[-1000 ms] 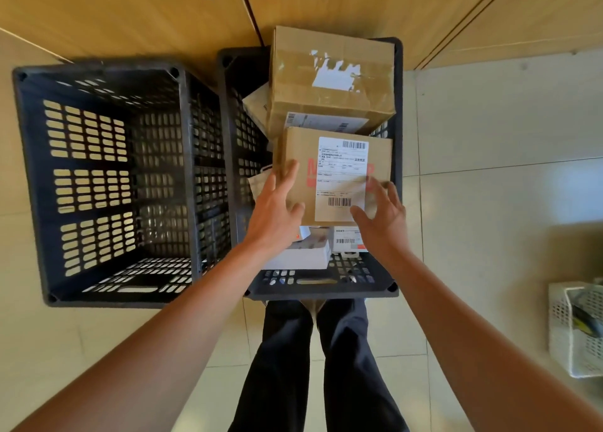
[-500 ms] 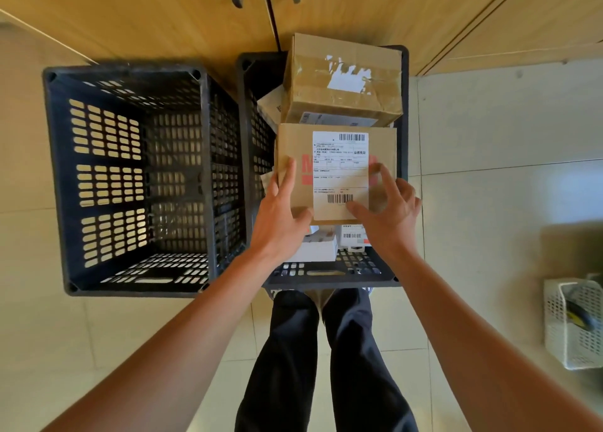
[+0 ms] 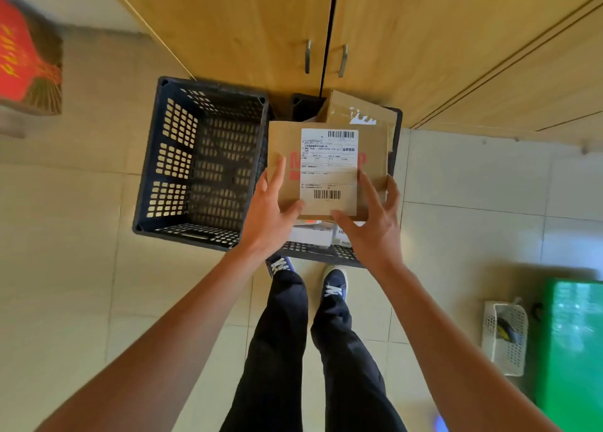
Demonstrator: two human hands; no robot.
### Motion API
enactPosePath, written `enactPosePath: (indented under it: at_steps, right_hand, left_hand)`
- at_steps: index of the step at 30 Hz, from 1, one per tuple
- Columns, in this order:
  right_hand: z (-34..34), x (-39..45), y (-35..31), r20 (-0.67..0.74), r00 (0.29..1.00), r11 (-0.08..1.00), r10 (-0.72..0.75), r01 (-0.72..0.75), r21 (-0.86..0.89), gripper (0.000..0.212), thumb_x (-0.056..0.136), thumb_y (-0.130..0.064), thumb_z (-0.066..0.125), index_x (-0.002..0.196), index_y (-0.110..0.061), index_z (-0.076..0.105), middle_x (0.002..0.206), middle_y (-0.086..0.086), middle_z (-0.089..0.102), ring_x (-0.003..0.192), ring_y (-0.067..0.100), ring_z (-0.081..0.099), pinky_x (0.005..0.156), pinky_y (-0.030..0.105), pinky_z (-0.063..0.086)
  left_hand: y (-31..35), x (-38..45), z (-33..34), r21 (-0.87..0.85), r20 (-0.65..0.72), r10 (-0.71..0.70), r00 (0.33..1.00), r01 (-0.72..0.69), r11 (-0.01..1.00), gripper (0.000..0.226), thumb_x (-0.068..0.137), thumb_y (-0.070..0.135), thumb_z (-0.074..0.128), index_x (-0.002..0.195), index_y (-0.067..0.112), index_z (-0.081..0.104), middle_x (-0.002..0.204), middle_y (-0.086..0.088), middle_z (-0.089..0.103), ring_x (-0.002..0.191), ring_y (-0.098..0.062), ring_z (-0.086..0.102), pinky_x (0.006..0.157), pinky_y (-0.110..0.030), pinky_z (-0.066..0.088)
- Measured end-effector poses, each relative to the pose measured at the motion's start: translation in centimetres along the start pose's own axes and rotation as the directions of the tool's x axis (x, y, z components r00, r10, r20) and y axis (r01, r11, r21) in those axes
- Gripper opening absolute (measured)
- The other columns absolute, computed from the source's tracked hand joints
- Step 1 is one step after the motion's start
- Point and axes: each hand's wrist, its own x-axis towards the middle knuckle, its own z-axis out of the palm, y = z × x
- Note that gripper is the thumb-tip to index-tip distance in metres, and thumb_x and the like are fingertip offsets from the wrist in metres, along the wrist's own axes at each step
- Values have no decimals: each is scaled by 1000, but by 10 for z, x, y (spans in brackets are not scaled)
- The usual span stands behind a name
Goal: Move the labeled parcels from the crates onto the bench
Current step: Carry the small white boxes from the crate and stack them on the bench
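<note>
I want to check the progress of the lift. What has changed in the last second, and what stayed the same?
Both hands, left and right, already on the labeled parcel a second ago, have raised it above the right crate. The left crate and the taped box behind have not moved.

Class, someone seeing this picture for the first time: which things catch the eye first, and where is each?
The cardboard parcel with its white shipping label sits at centre, gripped by the left hand and right hand above the right crate. Left of it stands the empty black crate. A bright green surface fills the lower right.
</note>
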Motion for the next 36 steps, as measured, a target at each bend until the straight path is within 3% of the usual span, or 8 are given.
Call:
enactPosePath:
  at_steps: [5,8,11,18,21,24,31,36]
  right_hand:
    - [-43,-35,-43,73,990,992,-118,121,-42,88,87,-32,78,158,-35,26,167,9,-1,154,31,11,112,59,39]
    - [-70,-60,-69,100,976,979,-192,197,-47,90,85,-33,80,157,-34,26,167,9,-1,153,31,13,113,60,39]
    - [-93,-76,-101,118,971,976,-206,212,-42,93,84,-39,81,158,-36,25,167,4,1,152,28,20,115,55,38]
    - [-103,-116,-187,151,899,907,-411,420,-32,94,83,-38,81,157,-41,23,167,5,4,151,29,21,109,49,43]
    - [-92,-133,-224,194,860,878,-472,478,16,90,80,-33,82,150,-45,28,166,2,12,152,30,16,109,56,42]
    - [-72,-151,-259,245,807,838,-537,545,40,86,76,-35,83,143,-44,30,159,3,25,146,34,28,102,63,47]
    - [15,-201,-350,384,673,735,-632,678,21,93,75,-39,83,146,-48,23,161,-1,21,149,29,24,107,63,43]
    - [97,-266,-426,430,514,616,-742,776,135,97,80,-27,81,147,-56,17,153,-21,18,150,20,17,108,40,29]
  left_hand:
    - [32,-64,-39,-76,-82,-6,997,0,997,86,97,37,67,159,49,7,161,-7,26,142,-18,38,113,-31,40]
    - [56,-106,-62,-70,-147,1,989,-11,997,88,95,41,68,159,49,8,163,-3,23,147,-18,29,112,-26,29]
    - [79,-141,-89,-60,-206,17,978,-30,998,91,94,36,71,160,46,10,161,-3,25,148,-20,29,117,-39,34]
    - [90,-211,-159,-95,-392,-17,920,-22,995,88,96,32,68,160,48,10,160,-3,28,148,-21,28,119,-47,36]
    - [77,-242,-185,-108,-463,-25,886,-28,994,88,95,29,68,162,42,11,162,-3,29,150,-26,25,119,-51,33]
    - [55,-274,-209,-164,-527,-88,846,0,987,90,94,27,68,162,40,11,157,-5,31,144,-22,33,115,-45,39]
    - [-24,-342,-278,-293,-625,-230,746,49,955,93,93,26,68,161,44,8,159,1,31,140,-19,39,110,-44,46]
    - [-100,-400,-351,-350,-707,-313,634,71,934,93,91,29,72,161,44,13,156,2,35,136,-21,45,109,-43,47]
